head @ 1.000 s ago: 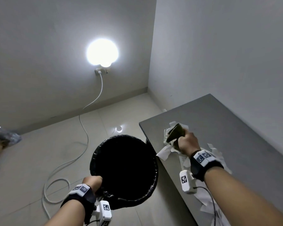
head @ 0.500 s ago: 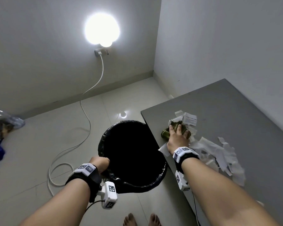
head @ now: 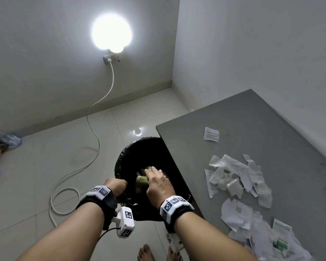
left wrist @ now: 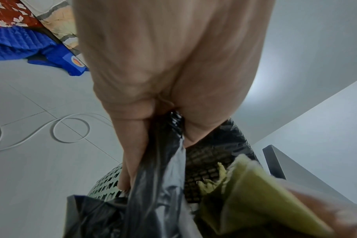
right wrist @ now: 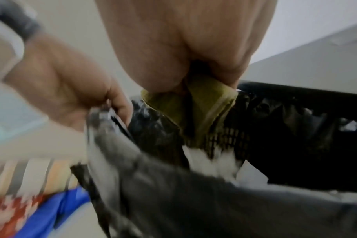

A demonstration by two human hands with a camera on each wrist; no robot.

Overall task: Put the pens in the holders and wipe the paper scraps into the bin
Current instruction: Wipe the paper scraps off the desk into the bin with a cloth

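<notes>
A bin (head: 128,157) lined with a black bag stands against the left edge of the grey table (head: 252,129). My left hand (head: 115,186) grips the bin's near rim and the bag (left wrist: 153,161). Over the bin's mouth, my right hand (head: 156,182) holds a green cloth (head: 142,178), seen also as the green cloth (right wrist: 202,109) in the right wrist view. White scraps (right wrist: 210,162) lie inside the bin. Torn paper scraps (head: 239,178) lie in a heap on the table, with one printed scrap (head: 211,134) apart, farther back. No pens or holders are in view.
A white cable (head: 94,140) runs from a wall socket under a bright lamp (head: 111,33) and coils on the tiled floor left of the bin. Blue and patterned cloth (left wrist: 31,45) lies on the floor at far left. My bare feet (head: 145,254) are near the table's edge.
My right hand with the cloth has swept from the tabletop leftward over the table's edge and now hangs over the bin's mouth. The left hand kept hold of the rim.
</notes>
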